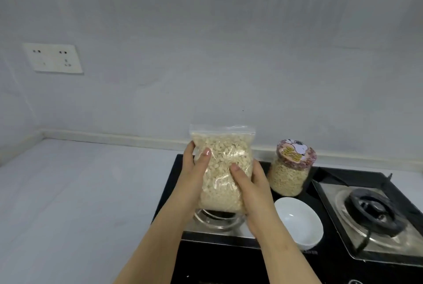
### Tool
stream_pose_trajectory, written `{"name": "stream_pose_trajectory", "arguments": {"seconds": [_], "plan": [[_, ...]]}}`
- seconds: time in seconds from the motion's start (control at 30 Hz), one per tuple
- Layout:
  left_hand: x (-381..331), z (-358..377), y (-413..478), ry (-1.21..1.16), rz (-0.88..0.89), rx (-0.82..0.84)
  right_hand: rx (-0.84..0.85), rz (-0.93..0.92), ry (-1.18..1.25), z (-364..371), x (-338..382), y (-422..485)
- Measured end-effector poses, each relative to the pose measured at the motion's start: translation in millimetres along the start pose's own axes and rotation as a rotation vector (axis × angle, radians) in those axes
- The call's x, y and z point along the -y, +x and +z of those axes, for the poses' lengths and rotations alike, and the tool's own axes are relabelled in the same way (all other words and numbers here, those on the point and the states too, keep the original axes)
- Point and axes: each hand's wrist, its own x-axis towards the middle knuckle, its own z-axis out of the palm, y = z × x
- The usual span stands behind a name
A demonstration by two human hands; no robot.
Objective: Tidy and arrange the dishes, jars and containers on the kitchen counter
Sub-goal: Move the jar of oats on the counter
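Observation:
A clear zip bag of pale oat flakes is held upright above the left burner of the black gas stove. My left hand grips its left side, thumb across the front. My right hand grips the lower right side, thumb on the front. Right of the bag stands a glass jar of grain with a pink cartoon lid, on the stove's back part. An empty white bowl sits on the stove in front of the jar, beside my right wrist.
The right burner with its dark grate lies at the far right. A pale counter stretches left of the stove to the wall. A white wall socket is mounted at the upper left.

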Motion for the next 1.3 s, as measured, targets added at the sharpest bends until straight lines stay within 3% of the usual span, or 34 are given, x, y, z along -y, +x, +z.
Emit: {"name": "stream_pose_trajectory", "arguments": {"seconds": [0.1,0.37,0.63,0.87,1.3], "plan": [[10,34,2,-0.018,-0.137,0.071,-0.074,-0.032,0.003,-30,7,-8],[34,113,-16,0.081,-0.032,0.269,-0.368,-0.093,-0.021,-89,24,-45],[83,204,-81,0.101,-0.130,0.614,-0.834,-0.187,-0.071,-169,30,-134],[105,285,-130,0.109,-0.156,0.764,-0.964,-0.232,-0.013,-240,51,-189],[158,503,-247,0.169,-0.224,0.819,-1.051,-0.234,-0.019,-456,124,-294]]}}
